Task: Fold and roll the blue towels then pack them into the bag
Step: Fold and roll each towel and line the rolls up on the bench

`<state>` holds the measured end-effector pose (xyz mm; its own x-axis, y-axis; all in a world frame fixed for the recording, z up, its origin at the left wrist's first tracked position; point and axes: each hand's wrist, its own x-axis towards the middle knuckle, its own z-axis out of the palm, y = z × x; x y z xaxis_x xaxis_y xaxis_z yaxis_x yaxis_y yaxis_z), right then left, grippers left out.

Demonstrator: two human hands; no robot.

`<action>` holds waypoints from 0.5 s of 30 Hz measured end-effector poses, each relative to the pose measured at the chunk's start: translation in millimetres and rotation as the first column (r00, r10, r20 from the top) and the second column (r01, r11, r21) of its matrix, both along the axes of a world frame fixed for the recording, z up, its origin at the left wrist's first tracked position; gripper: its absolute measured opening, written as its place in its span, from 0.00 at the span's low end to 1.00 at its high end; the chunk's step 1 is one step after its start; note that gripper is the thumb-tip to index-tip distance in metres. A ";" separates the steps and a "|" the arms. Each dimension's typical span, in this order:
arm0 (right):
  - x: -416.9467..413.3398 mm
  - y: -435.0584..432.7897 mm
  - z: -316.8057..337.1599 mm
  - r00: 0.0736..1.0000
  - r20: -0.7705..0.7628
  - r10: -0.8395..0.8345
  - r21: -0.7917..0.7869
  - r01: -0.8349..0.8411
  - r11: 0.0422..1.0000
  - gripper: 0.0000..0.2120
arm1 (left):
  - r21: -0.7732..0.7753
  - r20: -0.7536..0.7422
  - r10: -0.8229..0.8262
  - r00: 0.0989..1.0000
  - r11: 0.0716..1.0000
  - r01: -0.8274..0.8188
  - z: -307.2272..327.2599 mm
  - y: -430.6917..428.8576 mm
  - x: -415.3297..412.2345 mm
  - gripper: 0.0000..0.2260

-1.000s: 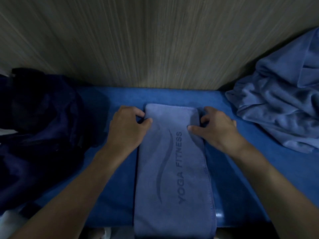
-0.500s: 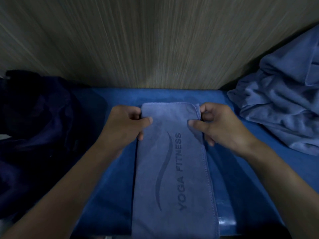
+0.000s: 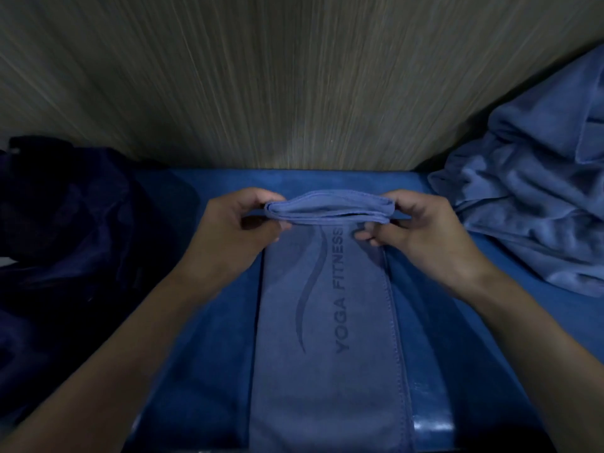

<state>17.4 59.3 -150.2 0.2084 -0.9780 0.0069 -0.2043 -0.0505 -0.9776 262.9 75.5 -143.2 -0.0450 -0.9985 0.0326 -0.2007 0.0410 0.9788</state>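
Towel [image 3: 327, 322], soft, long, layered end in left hand [image 3: 228, 237], right hand [image 3: 425, 238]

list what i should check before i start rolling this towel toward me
1. Grip: left hand and right hand each pinch a far corner of the folded towel: ok.
2. Layers at the raised far end stacked together: ok.
3. Strip flat and straight on the blue surface: ok where visible.
4. Near end: runs out of frame, cannot tell.
5. Rolling path free: loose towels lie apart at the right: ok.
6. Opening of the bag ready for packing: too dark, cannot tell.
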 end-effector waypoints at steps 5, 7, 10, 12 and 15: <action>-7.7 2.6 -11.7 0.966 -0.256 0.036 -0.321 -0.121 0.939 0.02 | -0.054 0.147 -0.138 0.979 0.988 0.148 -4.0 2.1 14.4 0.12; -10.1 3.6 -15.4 0.913 -0.406 0.026 -0.396 -0.201 0.896 0.02 | -0.075 0.232 -0.179 0.956 0.977 0.201 -6.3 2.6 17.5 0.14; -11.9 6.8 -13.7 0.858 -0.514 0.010 -0.413 -0.258 0.873 0.05 | -0.087 0.345 -0.191 0.919 0.968 0.235 -9.9 2.9 19.6 0.14; -12.1 9.3 -8.7 0.847 -0.530 0.040 -0.397 -0.290 0.871 0.08 | -0.082 0.376 -0.188 0.907 0.968 0.235 -10.9 3.2 20.9 0.13; -13.5 12.0 -2.5 0.840 -0.541 0.053 -0.426 -0.327 0.843 0.14 | -0.056 0.374 -0.190 0.908 0.972 0.227 -10.1 4.6 21.9 0.12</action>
<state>3.8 71.3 -152.8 0.4981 -0.8101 0.3093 -0.5787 -0.5762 -0.5771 284.8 80.1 -153.2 -0.2788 -0.9578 0.0697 -0.5182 0.2112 0.8288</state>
